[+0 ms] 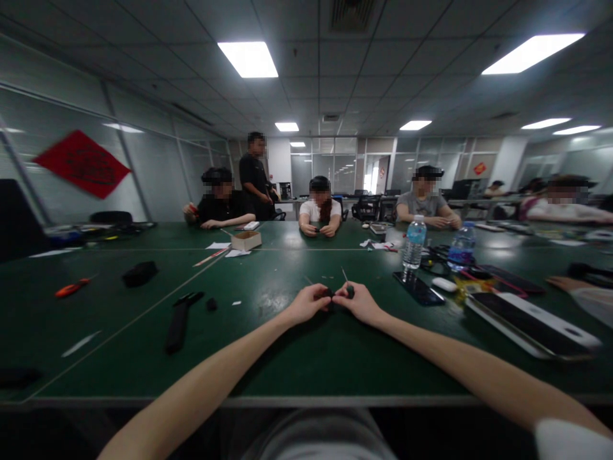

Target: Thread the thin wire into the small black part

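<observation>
Both of my hands meet above the green table (268, 358), near the middle of the view. My left hand (308, 303) is closed, its thumb and fingers pinching a small black part (328, 294). My right hand (360, 303) is closed around a screwdriver with a dark green handle (350, 291); its thin shaft points up and away. The fingertips of my right hand touch or nearly touch the black part. A second thin line sticks up beside my left hand, too blurred to name.
Left of my hands lie a black tool-like piece (178, 324), a black block (140, 273) and an orange screwdriver (71, 288). To the right are bottles (414, 244), a phone (418, 289) and a white device (534, 324). An open box (246, 240) stands farther back; several people sit beyond.
</observation>
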The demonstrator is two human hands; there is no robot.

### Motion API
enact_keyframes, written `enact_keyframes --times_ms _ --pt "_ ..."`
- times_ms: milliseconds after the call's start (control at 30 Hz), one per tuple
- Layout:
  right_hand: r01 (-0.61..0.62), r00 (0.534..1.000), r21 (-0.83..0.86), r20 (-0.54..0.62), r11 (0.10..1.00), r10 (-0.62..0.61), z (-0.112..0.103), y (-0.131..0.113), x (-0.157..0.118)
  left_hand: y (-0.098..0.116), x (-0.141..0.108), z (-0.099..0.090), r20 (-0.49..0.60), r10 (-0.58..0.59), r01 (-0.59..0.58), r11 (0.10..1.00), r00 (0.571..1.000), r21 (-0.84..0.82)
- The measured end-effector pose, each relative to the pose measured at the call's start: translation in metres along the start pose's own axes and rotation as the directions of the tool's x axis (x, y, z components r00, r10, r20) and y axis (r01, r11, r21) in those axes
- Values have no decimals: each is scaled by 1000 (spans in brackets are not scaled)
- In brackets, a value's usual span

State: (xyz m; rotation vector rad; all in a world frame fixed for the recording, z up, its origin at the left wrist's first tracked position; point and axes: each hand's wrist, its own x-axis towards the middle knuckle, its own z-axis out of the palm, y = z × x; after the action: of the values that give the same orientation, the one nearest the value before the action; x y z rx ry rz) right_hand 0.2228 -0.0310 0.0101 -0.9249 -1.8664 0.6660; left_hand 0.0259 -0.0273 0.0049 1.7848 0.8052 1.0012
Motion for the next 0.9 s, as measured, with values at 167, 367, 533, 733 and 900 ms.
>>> enact_keyframes --times_ms 167,367,533,733,900 --pt "5 1000 46 2 999 -5 2 2 1 1 0 0 13 -19 19 998 1000 -60" --pt "69 993 -37 -95 997 -72 2 -6 0 3 2 1 -28 -147 136 962 989 -236" --pt "251 968 -175 27 952 -250 2 -19 -8 7 1 0 -20 -200 194 966 980 -169" --pt "514 852 -253 257 819 -456 0 -31 -15 14 -3 0 42 -253 255 964 967 -76" --pt "589 803 -308 332 747 -495 -2 -33 -15 17 -5 0 31 -303 305 951 952 -59"
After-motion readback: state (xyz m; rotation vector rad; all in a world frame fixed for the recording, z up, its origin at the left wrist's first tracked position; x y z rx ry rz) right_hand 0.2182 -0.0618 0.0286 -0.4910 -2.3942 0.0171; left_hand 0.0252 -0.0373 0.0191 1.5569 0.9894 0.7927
